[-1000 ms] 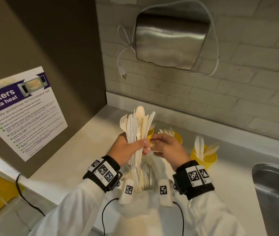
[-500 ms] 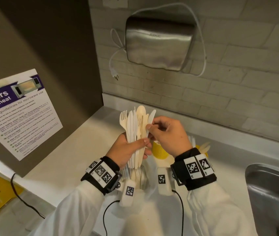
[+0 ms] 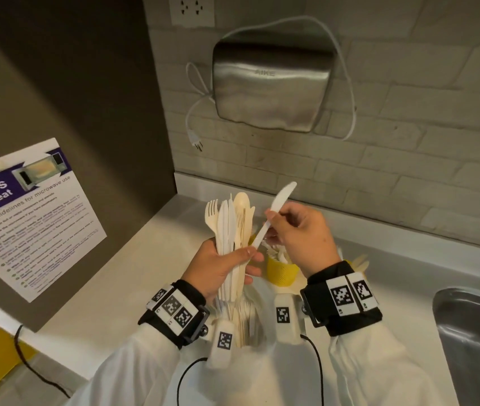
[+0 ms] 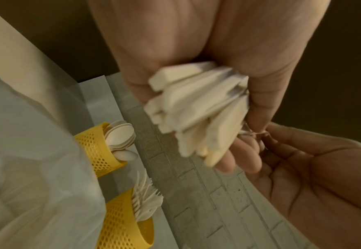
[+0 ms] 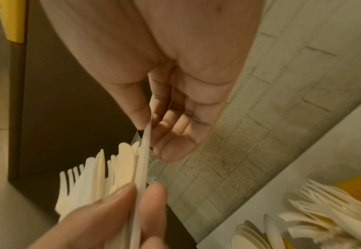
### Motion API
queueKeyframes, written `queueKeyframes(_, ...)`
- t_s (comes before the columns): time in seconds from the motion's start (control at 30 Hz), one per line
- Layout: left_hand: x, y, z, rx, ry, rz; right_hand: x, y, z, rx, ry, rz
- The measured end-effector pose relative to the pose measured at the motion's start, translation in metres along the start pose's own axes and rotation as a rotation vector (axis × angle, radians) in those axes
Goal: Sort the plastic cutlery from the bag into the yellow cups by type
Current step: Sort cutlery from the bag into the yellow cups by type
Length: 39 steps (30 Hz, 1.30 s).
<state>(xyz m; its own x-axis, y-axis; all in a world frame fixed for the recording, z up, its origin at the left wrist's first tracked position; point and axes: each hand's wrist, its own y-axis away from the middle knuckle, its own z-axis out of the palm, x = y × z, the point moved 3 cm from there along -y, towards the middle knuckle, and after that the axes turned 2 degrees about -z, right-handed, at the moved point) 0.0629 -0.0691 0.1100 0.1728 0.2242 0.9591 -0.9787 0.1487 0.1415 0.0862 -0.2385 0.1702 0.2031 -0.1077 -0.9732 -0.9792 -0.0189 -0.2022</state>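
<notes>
My left hand (image 3: 241,259) grips an upright bundle of cream plastic cutlery (image 3: 230,227) with a fork, knives and a spoon; the handle ends (image 4: 196,109) stick out below the fist. My right hand (image 3: 272,219) pinches one white knife (image 3: 277,206) between thumb and fingers. The knife is tilted, tip up to the right, and its handle end lies by my left thumb. Below the hands stands a yellow mesh cup (image 3: 281,272). In the left wrist view one yellow cup (image 4: 96,148) holds spoons and another (image 4: 121,219) holds forks. The translucent bag (image 3: 262,356) lies open beneath my wrists with more cutlery inside.
A steel hand dryer (image 3: 271,83) hangs on the brick wall, its cord (image 3: 195,133) dangling unplugged. A metal sink (image 3: 473,341) is set into the counter at the right. A microwave poster (image 3: 28,218) leans at the left. Pale counter (image 3: 145,265) lies left of the hands.
My right hand rose to the bundle, pinched one knife and has drawn it up and to the right, away from the other pieces. The left hand keeps its grip.
</notes>
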Motion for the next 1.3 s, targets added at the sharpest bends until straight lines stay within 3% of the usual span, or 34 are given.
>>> queueKeyframes(0.13, 0.009, -0.010, -0.008, -0.018, 0.009, -0.006, -0.007, -0.002, 0.002, 0.100, -0.345, 0.026)
queueKeyframes(0.23, 0.012, -0.015, -0.010, -0.045, 0.023, -0.007, -0.004, -0.004, 0.007, 0.095, -0.434, 0.044)
queueKeyframes(0.37, 0.016, -0.021, -0.010, -0.055, 0.050, 0.001, 0.006, -0.004, 0.016, 0.013, -0.197, 0.106)
queueKeyframes(0.5, 0.022, -0.024, -0.006, -0.126, 0.057, 0.005, 0.006, -0.004, 0.028, -0.081, -0.046, 0.050)
queueKeyframes(0.77, 0.028, -0.029, -0.009, -0.162, 0.076, 0.017, 0.009, -0.015, 0.033, -0.077, -0.234, 0.089)
queueKeyframes(0.87, 0.028, -0.030, -0.008, -0.185, 0.104, 0.037, 0.014, -0.013, 0.038, -0.114, -0.199, 0.079)
queueKeyframes(1.0, 0.031, -0.026, -0.005, -0.194, 0.091, 0.062, 0.010, -0.014, 0.036, -0.047, -0.225, 0.041)
queueKeyframes(1.3, 0.032, -0.028, -0.010, -0.141, 0.087, 0.134, 0.012, -0.005, 0.041, -0.055, -0.346, 0.099)
